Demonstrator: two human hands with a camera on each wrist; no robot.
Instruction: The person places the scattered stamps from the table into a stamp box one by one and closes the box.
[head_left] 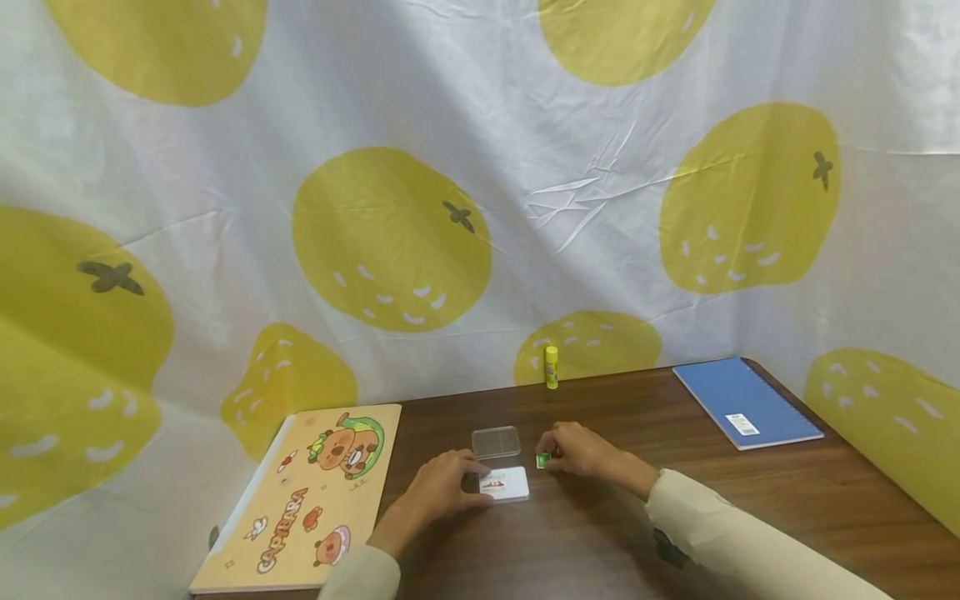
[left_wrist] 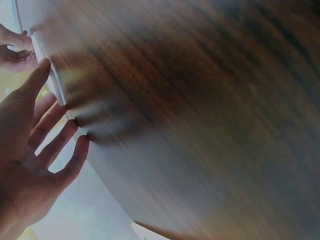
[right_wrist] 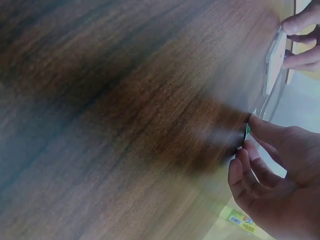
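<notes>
On the brown table my left hand holds a flat white stack of cards by its left end, thumb at the near edge and fingers at the far side. A small red picture shows on its top. In the left wrist view the other fingertips of the left hand touch the table. To the right, my right hand pinches a small green square piece close to the tabletop; its fingers partly hide it in the right wrist view. Just beyond the cards lies a shallow clear plastic case part.
A yellow glue stick stands upright near the back edge. At the back right lies a blue spiral notebook with a white label. A capybara-printed board or folder takes up the left side. Behind hangs a fruit-patterned curtain.
</notes>
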